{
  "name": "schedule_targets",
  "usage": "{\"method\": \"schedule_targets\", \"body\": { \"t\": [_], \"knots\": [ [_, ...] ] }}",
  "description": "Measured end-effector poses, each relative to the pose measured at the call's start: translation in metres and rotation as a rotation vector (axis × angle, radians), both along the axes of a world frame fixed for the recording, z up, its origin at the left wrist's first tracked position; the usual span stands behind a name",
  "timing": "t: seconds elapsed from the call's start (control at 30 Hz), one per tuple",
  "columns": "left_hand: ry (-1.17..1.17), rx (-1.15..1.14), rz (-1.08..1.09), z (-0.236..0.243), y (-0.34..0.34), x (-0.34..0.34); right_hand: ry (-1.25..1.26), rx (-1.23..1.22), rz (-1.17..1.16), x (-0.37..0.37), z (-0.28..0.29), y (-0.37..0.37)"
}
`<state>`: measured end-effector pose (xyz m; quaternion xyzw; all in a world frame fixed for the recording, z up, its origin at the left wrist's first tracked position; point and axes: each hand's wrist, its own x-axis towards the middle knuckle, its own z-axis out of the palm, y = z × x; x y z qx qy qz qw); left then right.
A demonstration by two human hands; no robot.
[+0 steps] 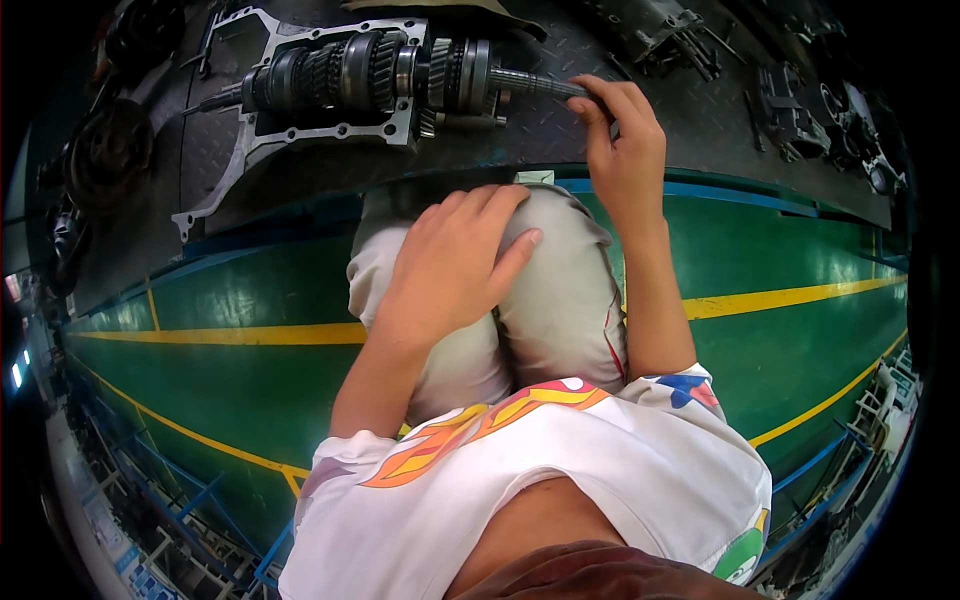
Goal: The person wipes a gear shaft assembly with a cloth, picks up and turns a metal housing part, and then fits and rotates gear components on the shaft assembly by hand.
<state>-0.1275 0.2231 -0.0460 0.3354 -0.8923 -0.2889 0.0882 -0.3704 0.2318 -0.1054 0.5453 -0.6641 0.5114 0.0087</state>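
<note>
A gearbox shaft assembly [370,72] with several steel gears lies across an open aluminium gearbox housing [255,135] on the dark bench. Its splined end [535,84] sticks out to the right past the housing. My right hand [625,125] grips the tip of that end, thumb below and fingers above. On my lap, my left hand [455,250] lies flat with the thumb apart from the fingers, holding nothing.
The bench [540,145] has a dark tread-plate top and a blue front edge. Round dark metal parts [110,155] sit at its left. Metal castings [800,115] lie at the right, and another housing [640,35] stands behind. Below is a green floor [250,290] with yellow lines.
</note>
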Motion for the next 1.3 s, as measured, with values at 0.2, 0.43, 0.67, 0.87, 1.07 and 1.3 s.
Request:
{"method": "schedule_targets", "body": {
  "t": [0.2,0.43,0.67,0.87,1.07,1.3],
  "knots": [
    [0.01,-0.006,0.019,-0.002,0.003,-0.003,-0.014,-0.085,-0.002,-0.026,-0.006,-0.042],
    [0.287,-0.715,0.117,0.018,-0.066,-0.026,0.11,-0.194,-0.021,-0.034,-0.009,-0.049],
    [-0.323,-0.836,0.169,0.033,-0.118,-0.058,-0.014,-0.069,-0.066,-0.007,0.0,-0.028],
    [-0.207,-0.891,0.176,0.039,-0.132,-0.036,0.17,-0.093,-0.073,-0.018,0.001,-0.02],
    [-0.14,-0.894,0.102,0.03,-0.132,-0.029,0.037,-0.039,-0.039,-0.013,0.0,-0.018],
    [-0.078,-0.981,0.105,0.023,-0.125,-0.034,-0.078,-0.017,-0.017,0.0,-0.001,-0.017]
  ]
}}
